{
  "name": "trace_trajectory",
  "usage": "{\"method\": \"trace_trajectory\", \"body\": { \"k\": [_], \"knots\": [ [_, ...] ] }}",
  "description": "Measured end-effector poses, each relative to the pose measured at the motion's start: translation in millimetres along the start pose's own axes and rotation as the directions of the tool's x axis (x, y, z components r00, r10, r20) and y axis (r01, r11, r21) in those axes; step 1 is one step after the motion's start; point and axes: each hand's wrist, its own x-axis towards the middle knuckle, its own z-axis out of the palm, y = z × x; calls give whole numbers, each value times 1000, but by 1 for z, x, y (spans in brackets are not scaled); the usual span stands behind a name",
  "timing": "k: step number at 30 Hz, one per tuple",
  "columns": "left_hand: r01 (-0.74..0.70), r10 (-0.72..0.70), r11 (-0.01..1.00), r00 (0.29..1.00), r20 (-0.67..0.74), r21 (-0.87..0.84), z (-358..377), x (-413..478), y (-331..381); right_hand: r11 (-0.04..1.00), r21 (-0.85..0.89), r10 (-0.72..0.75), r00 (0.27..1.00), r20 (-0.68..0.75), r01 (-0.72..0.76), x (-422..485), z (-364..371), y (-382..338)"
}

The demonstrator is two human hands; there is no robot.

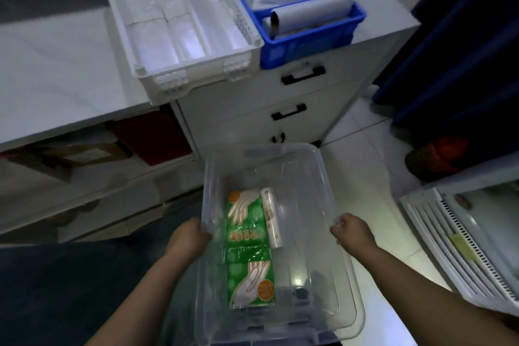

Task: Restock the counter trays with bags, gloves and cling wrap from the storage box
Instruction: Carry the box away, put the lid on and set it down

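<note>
The white counter (pixel 56 64) fills the left, smooth and flat, with a white drawer cabinet (pixel 314 109) with black handles at its right end. Below them, in front of the cabinet and over pale floor tiles, is the storage box (pixel 314 177): clear, glossy plastic with rounded corners and a lipped rim; its long axis runs straight away from the person toward the cabinet. On the counter sits a white tray (pixel 168 84) with perforated walls, angled a little and overhanging the edge; folded white bags (pixel 148 17) lie in rows along its length. Touching its right side, on the cabinet, is a blue tray (pixel 306 48) of solid plastic; a roll of wrap (pixel 311 12) lies crosswise in its front compartment, brown core end to the left. On the box floor two flat green packs printed with glove drawings lie end to end along the box's length; the far glove pack (pixel 245 216) touches the near glove pack (pixel 251 281). A slim white cling wrap roll (pixel 271 219) lies just right of the far pack, roughly parallel to it. The left hand (pixel 188 241) grips the box's left rim, fingers curled over it; the right hand (pixel 352 230) grips the right rim likewise.
</note>
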Motion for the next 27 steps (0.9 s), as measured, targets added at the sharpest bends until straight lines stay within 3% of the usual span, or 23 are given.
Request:
{"method": "trace_trajectory", "body": {
  "k": [5,16,27],
  "knots": [
    [-145,146,981,989,4,129,34,-10,85,989,124,90,994,-67,-82,6,-57,70],
    [-286,301,907,953,-1,310,120,-39,301,933,344,165,977,-135,-110,63,-208,207],
    [-452,475,825,880,18,339,147,-22,481,912,410,206,900,-384,-34,115,-344,251]
  ]
}}
